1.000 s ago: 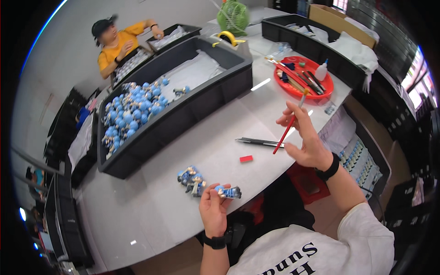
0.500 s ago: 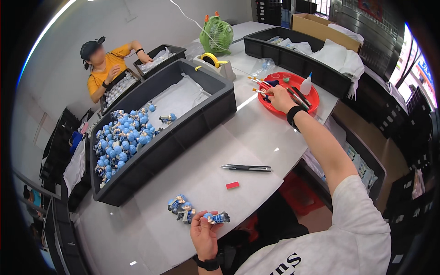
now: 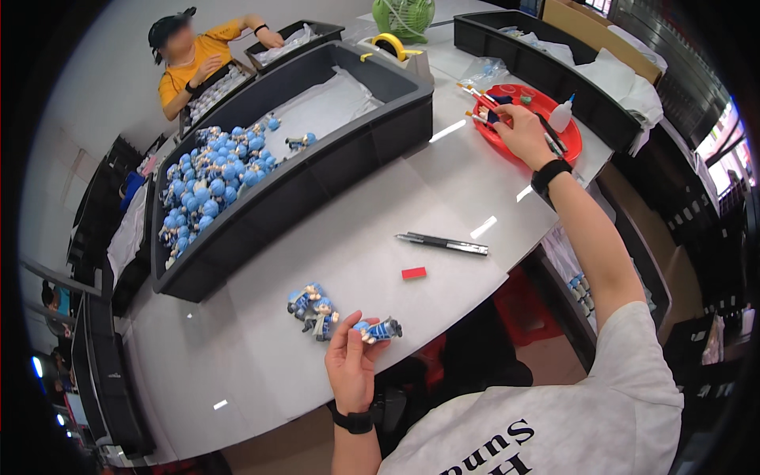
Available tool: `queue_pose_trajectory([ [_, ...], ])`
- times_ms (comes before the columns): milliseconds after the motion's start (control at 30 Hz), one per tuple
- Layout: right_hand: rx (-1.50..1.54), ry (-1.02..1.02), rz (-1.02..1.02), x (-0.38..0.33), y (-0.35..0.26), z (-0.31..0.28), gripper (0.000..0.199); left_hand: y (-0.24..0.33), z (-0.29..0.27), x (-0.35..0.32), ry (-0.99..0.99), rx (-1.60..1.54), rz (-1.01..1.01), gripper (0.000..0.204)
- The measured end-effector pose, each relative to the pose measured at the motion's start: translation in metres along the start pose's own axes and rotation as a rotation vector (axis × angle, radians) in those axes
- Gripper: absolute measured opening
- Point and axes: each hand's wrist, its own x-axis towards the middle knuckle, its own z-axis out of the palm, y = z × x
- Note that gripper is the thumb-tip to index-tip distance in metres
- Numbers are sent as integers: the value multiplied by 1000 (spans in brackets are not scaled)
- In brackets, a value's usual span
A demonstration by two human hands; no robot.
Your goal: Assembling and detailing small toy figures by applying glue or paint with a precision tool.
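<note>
Pale grey tabletop (image 3: pixel 261 348), curved along its near edge, w/ long dark bins on it. Left hand (image 3: pixel 352 368) is close to the person's chest, fingers curled, pinching a small figurine (image 3: pixel 380 329) betw. thumb and fingertips: blue cap, blue-and-white outfit, dark legs, lying sideways in the grip just above the tabletop edge. Just left of it, two or three matching figurines (image 3: pixel 313 305) lie in a loose clump on the tabletop. Right hand (image 3: pixel 522 131) is stretched far out over a red round tray (image 3: pixel 570 142), fingers closed on thin brush handles (image 3: pixel 479 95) at the tray's left rim; can't tell how many. White glue bottle (image 3: pixel 560 117) stands in the tray. Black pen (image 3: pixel 443 243) and small red block (image 3: pixel 413 273) lie betw. the hands, apart from both. Big grey bin (image 3: pixel 317 174) holds a heap of blue figurines (image 3: pixel 210 194). Another person in a yellow top (image 3: pixel 202 59) sits at the far end.
</note>
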Motion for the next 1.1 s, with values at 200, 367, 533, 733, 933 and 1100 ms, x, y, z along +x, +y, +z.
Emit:
queue_pose_trajectory([
  [200,295,-93,-140,-56,-74,-12,22,3,-4,1,8,-64,-33,28],
  [367,449,-356,-144,-108,-119,-18,21,1,-6,2,-50,-107,-54,29],
  [533,424,-479,-337,-144,-154,-15,24,0,-5,0,-32,-87,-45,28],
  [733,255,-599,-474,-149,-170,-20,32,0,-10,-1,-53,-88,-41,29],
  [933,33,-519,-542,-143,-138,-13,35,-1,-7,1,-85,-67,-29,27],
  [1100,66,-508,-509,-145,-135,-10,37,-2,-8,1,-92,-60,-22,27],
])
